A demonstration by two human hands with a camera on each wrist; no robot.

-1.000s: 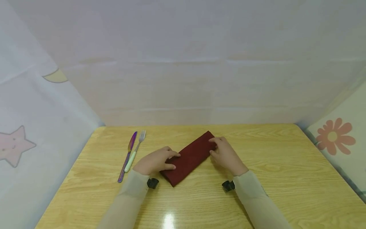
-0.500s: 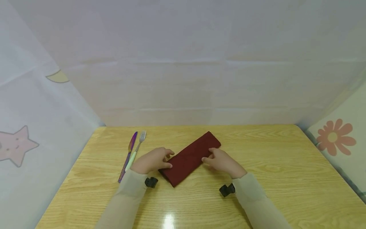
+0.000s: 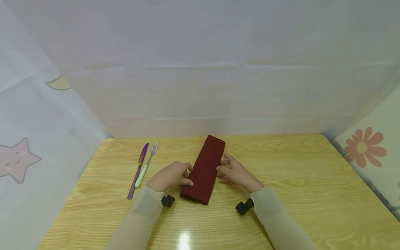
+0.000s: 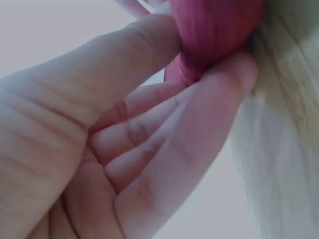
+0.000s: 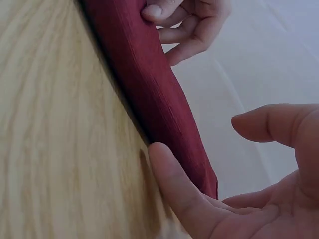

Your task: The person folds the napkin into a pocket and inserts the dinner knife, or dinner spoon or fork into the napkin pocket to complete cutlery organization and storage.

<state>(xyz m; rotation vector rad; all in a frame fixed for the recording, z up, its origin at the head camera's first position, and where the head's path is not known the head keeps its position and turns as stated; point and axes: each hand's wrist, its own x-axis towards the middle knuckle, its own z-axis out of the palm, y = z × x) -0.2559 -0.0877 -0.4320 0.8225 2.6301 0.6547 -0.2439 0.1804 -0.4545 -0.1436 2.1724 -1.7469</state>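
Observation:
A dark red folded cloth napkin (image 3: 207, 161) lies on the wooden table, its long side slanting slightly to the right toward the far edge. My left hand (image 3: 171, 175) pinches its near left edge, thumb on top. In the left wrist view the napkin's edge (image 4: 217, 30) sits between thumb and index finger. On the other side, my right hand (image 3: 239, 174) touches the right long edge. The right wrist view has the fingertips (image 5: 164, 157) against the napkin's side (image 5: 149, 84), with the thumb raised off it.
Left of the napkin, a purple iridescent knife (image 3: 138, 172) and a fork (image 3: 147, 166) with a pale green handle lie side by side. White fabric (image 3: 193, 86) hangs behind the wooden table (image 3: 297, 194), with more printed fabric at both sides.
The napkin has turned counterclockwise, its far end swinging left. My right hand has left the far right end and come down along the right edge. My left hand has stayed near the same corner.

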